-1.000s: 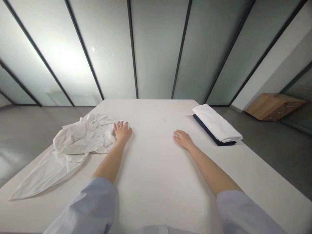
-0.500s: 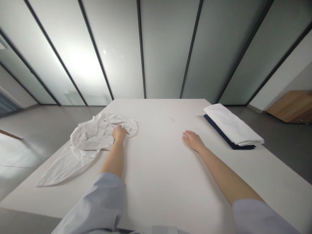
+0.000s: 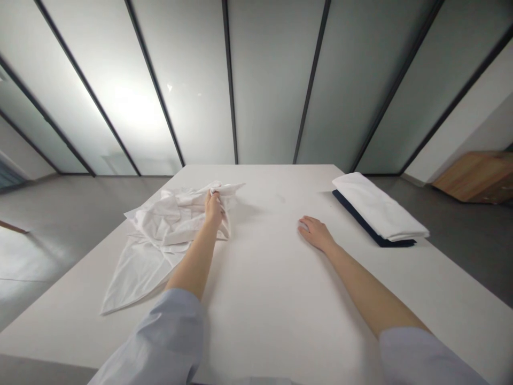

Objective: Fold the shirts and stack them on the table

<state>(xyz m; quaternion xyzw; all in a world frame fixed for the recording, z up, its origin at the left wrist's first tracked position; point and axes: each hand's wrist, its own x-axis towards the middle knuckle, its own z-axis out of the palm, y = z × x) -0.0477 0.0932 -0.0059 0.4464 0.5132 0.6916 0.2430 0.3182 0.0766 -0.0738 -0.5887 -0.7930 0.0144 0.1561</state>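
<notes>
A crumpled white garment [image 3: 168,219], thin and wrinkled, lies on the left part of the white table. Its exact kind is hidden in the folds. My left hand [image 3: 214,209] is closed on its right end and lifts that part off the tabletop, while the rest trails leftward and toward me. My right hand [image 3: 316,233] rests palm down on the table, fingers slightly bent and apart, holding nothing.
A folded white cloth [image 3: 380,206] lies on a folded dark navy cloth [image 3: 360,220] near the table's right edge. Frosted glass panels [image 3: 264,80] with dark frames stand beyond the white table [image 3: 264,299]. A wooden piece of furniture [image 3: 476,176] is at the far right.
My left hand has risen and moved right and away from me, pulling the white garment's end with it. The garment's near corner has slid right. My right hand stays in place.
</notes>
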